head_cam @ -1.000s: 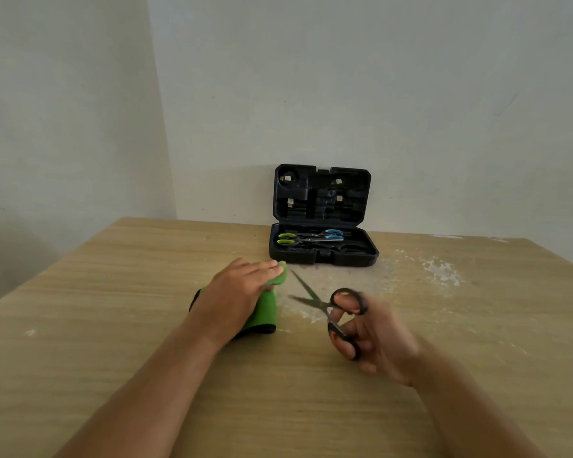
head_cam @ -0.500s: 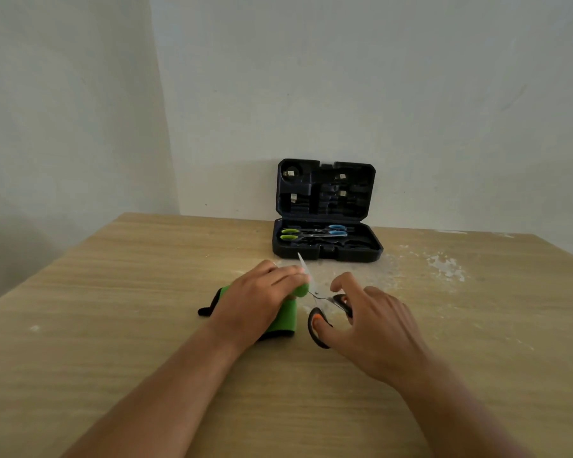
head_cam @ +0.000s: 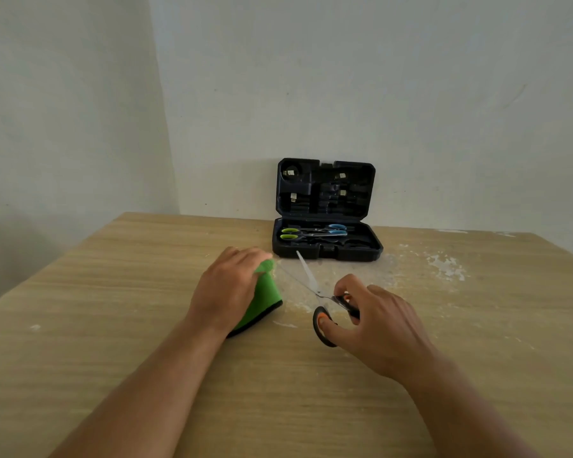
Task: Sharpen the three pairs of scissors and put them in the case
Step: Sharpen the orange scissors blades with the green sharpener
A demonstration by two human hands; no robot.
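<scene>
My left hand (head_cam: 227,287) lies over the green sharpener (head_cam: 264,300) and holds it down on the wooden table (head_cam: 113,325). My right hand (head_cam: 371,322) grips the black and orange handles of a pair of scissors (head_cam: 315,292). Its two blades are spread apart and point up and left, one tip near the sharpener's top. Behind them stands the open black case (head_cam: 326,251) against the wall. Inside lie green-handled scissors (head_cam: 290,233) and blue-handled scissors (head_cam: 338,229).
White dust or scraped patches (head_cam: 445,266) mark the table to the right of the case. The walls meet in a corner behind the table's far left edge.
The scissors have come down toward the table and turned so their blades reach to the sharpener. My right hand now covers the handles from above. My left hand has stayed on the sharpener.
</scene>
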